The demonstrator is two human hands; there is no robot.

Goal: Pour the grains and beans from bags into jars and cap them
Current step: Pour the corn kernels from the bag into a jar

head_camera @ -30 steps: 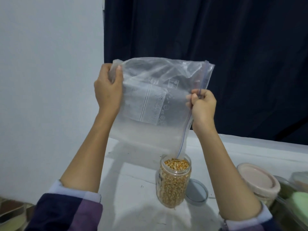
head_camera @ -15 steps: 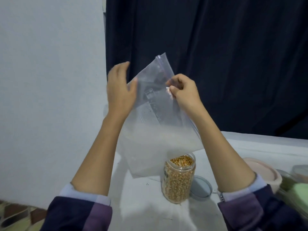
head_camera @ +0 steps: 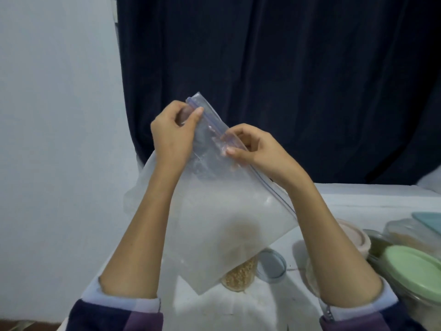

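Note:
An empty clear zip bag (head_camera: 214, 223) hangs in the air in front of me, its blue zip edge running from upper left to lower right. My left hand (head_camera: 173, 132) pinches the zip's upper end. My right hand (head_camera: 253, 149) pinches the zip a little further down. Behind the bag's lower part stands an uncapped clear jar (head_camera: 238, 275) full of yellow grains, mostly hidden by the plastic. Its clear round lid (head_camera: 272, 265) lies flat on the table just right of the jar.
The white table (head_camera: 358, 194) meets a white wall on the left and a dark curtain behind. At the right stand a pink-lidded jar (head_camera: 353, 237), a green-lidded jar (head_camera: 415, 271) and more containers, one with a teal lid (head_camera: 429, 218).
The bag has turned and come down in front of the jar, now covering its mouth. Both hands moved onto the zip edge; my left hand went from flat against the bag to pinching it.

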